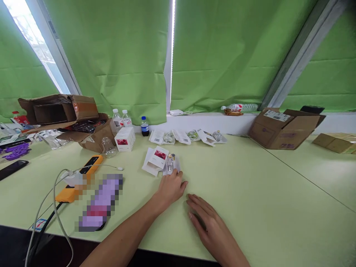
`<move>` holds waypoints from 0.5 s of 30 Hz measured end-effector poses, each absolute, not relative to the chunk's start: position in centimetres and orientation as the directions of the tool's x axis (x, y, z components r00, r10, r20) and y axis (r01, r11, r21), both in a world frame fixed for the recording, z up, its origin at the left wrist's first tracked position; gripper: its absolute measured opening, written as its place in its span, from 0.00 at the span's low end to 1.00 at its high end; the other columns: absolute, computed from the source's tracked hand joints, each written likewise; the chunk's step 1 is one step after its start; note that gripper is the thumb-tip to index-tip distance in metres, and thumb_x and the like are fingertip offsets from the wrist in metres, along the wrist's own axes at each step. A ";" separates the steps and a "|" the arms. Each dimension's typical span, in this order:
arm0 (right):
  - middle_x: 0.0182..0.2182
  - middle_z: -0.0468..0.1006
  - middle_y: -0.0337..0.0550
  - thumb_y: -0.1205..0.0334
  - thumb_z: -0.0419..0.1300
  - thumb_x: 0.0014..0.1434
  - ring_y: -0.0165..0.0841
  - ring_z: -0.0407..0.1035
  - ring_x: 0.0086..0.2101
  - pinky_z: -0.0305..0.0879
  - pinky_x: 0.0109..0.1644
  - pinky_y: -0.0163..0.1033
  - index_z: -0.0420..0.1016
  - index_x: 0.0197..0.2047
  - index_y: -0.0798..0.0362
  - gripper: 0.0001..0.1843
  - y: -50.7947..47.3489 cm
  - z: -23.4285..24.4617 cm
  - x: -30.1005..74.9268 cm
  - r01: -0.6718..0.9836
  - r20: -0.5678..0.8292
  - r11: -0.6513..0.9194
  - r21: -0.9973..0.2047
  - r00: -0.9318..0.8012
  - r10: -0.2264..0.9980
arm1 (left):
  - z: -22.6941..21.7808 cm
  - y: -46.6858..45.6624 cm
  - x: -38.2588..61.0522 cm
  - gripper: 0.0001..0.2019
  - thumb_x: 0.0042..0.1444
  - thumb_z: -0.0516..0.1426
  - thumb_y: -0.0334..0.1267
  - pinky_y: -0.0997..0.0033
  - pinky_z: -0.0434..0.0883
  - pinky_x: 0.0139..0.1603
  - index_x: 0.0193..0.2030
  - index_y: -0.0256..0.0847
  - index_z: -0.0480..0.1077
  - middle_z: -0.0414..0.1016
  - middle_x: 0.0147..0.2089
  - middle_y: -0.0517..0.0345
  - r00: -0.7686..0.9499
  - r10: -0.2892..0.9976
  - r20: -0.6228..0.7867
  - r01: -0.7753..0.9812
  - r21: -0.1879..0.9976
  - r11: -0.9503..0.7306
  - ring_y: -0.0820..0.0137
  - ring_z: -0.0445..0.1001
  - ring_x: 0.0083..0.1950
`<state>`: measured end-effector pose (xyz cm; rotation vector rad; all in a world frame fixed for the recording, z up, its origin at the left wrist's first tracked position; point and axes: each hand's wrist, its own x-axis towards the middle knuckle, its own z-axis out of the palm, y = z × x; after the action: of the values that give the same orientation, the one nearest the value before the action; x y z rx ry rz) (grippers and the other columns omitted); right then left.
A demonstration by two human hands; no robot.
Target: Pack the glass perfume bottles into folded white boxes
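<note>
My left hand (171, 187) reaches to the near edge of a white insert (177, 163). Its fingers are bent downward and the thumb stands apart; nothing shows in its grasp, though the fingertips are partly hidden. On the insert lies a small clear glass bottle (170, 163) with a gold neck, beside a grey cap (173, 156). An opened white carton (158, 157) with a red flower picture is just left of them. My right hand (207, 218) rests on the table with its fingers stretched out, holding nothing.
Behind lie several opened white cartons (182, 136) with glass bottles (193, 135). White boxes (125, 139) stand left, near an orange power strip (93, 163), cables and a blurred phone (102, 200). Cardboard boxes (283, 129) stand at both sides of the green table (264, 207).
</note>
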<state>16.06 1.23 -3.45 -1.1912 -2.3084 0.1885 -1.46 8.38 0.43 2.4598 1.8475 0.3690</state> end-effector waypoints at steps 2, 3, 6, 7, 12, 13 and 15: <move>0.60 0.67 0.43 0.58 0.50 0.65 0.41 0.61 0.60 0.64 0.62 0.50 0.69 0.58 0.49 0.20 1.3 -3.5 16.1 0.715 0.387 0.601 -0.357 -0.473 0.792 | 0.4 8.3 -1.4 0.16 0.64 0.45 0.46 0.63 0.68 0.39 0.49 0.41 0.66 0.70 0.47 0.50 0.281 0.945 0.165 0.936 0.168 -0.308 0.62 0.74 0.43; 0.60 0.67 0.43 0.58 0.51 0.65 0.41 0.61 0.60 0.64 0.62 0.50 0.68 0.58 0.48 0.20 1.3 -3.5 16.1 0.714 0.387 0.599 -0.363 -0.470 0.793 | 0.4 8.2 -1.4 0.16 0.64 0.45 0.46 0.63 0.68 0.39 0.48 0.41 0.66 0.70 0.47 0.51 0.290 0.941 0.174 0.934 0.164 -0.319 0.62 0.74 0.42; 0.59 0.67 0.43 0.58 0.51 0.65 0.41 0.61 0.59 0.64 0.62 0.50 0.68 0.59 0.47 0.20 1.4 -3.7 16.0 0.708 0.395 0.590 -0.389 -0.450 0.801 | 0.2 8.1 -1.2 0.15 0.64 0.45 0.46 0.63 0.68 0.37 0.45 0.41 0.67 0.71 0.45 0.52 0.310 0.929 0.202 0.926 0.158 -0.343 0.63 0.74 0.40; 0.59 0.67 0.43 0.58 0.51 0.65 0.41 0.61 0.59 0.64 0.62 0.50 0.68 0.59 0.47 0.20 1.4 -3.7 16.0 0.706 0.396 0.587 -0.397 -0.445 0.803 | 0.1 8.1 -1.2 0.15 0.64 0.45 0.46 0.63 0.69 0.37 0.45 0.41 0.67 0.72 0.45 0.52 0.317 0.926 0.208 0.923 0.157 -0.351 0.63 0.74 0.40; 0.59 0.67 0.43 0.58 0.51 0.65 0.40 0.61 0.59 0.64 0.62 0.49 0.67 0.60 0.47 0.21 1.4 -3.8 16.1 0.706 0.383 0.572 -0.417 -0.434 0.815 | 0.3 7.8 -0.9 0.14 0.64 0.45 0.46 0.63 0.69 0.37 0.43 0.41 0.67 0.73 0.44 0.52 0.354 0.913 0.202 0.909 0.156 -0.387 0.62 0.75 0.40; 0.59 0.67 0.43 0.58 0.50 0.65 0.40 0.61 0.59 0.64 0.61 0.49 0.67 0.60 0.47 0.21 1.4 -3.8 16.1 0.703 0.385 0.571 -0.424 -0.431 0.816 | 0.4 7.7 -0.9 0.15 0.64 0.45 0.46 0.63 0.69 0.37 0.43 0.41 0.67 0.73 0.44 0.52 0.359 0.912 0.196 0.907 0.158 -0.391 0.62 0.75 0.40; 0.58 0.68 0.44 0.58 0.51 0.65 0.40 0.62 0.59 0.65 0.61 0.49 0.68 0.59 0.48 0.20 1.4 -3.8 16.1 0.692 0.397 0.570 -0.443 -0.419 0.817 | 0.7 7.4 -0.7 0.15 0.64 0.44 0.46 0.62 0.69 0.38 0.45 0.42 0.67 0.74 0.44 0.51 0.367 0.911 0.187 0.902 0.167 -0.398 0.62 0.75 0.41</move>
<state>16.07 1.40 -3.77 -1.2011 -2.2237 0.2811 -0.75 7.45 0.66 2.5680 1.7032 0.3882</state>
